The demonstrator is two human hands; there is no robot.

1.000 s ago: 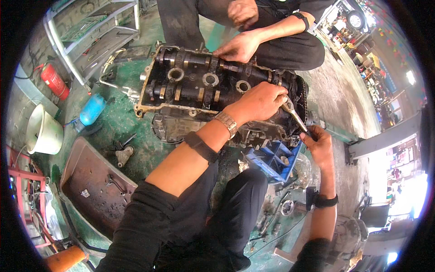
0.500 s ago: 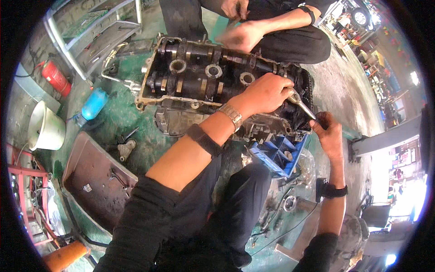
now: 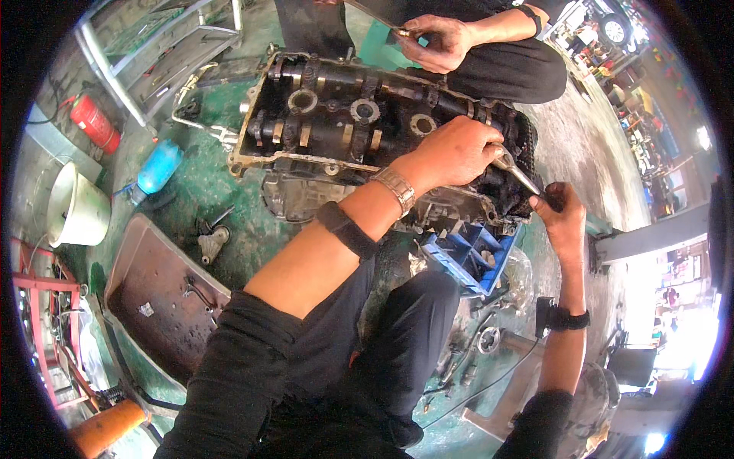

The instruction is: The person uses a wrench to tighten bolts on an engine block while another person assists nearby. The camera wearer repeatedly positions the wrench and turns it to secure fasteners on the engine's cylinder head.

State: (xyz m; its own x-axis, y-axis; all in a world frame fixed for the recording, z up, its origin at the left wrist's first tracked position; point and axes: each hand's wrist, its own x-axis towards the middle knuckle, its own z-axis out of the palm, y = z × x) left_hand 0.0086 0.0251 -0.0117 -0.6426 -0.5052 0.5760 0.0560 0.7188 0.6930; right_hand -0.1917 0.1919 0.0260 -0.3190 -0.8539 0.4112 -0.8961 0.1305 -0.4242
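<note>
A greasy black engine (image 3: 329, 118), its camshafts exposed, lies on the floor before me. Across its right end slants a silver ratchet wrench (image 3: 522, 178). My left hand (image 3: 459, 149) is closed round the ratchet's head, over the engine; the part under the head is hidden. Grease-stained, my right hand (image 3: 564, 218) grips the far end of the handle beside the engine's right end, near the timing chain (image 3: 526, 141). Just below the engine sits a blue divided tray (image 3: 465, 277) with small parts in some compartments.
Opposite me a co-worker's hand (image 3: 440, 44) holds a thin metal piece above the engine. To the left stand a brown basin (image 3: 164, 298), a white bucket (image 3: 80, 206), a blue bottle (image 3: 159, 170) and a red extinguisher (image 3: 95, 125). Loose parts lie by my right arm.
The ratchet handle's end and my right hand have shifted slightly right. The co-worker's hand has lifted off the engine and moved up and right, with a thin metal piece now visible.
</note>
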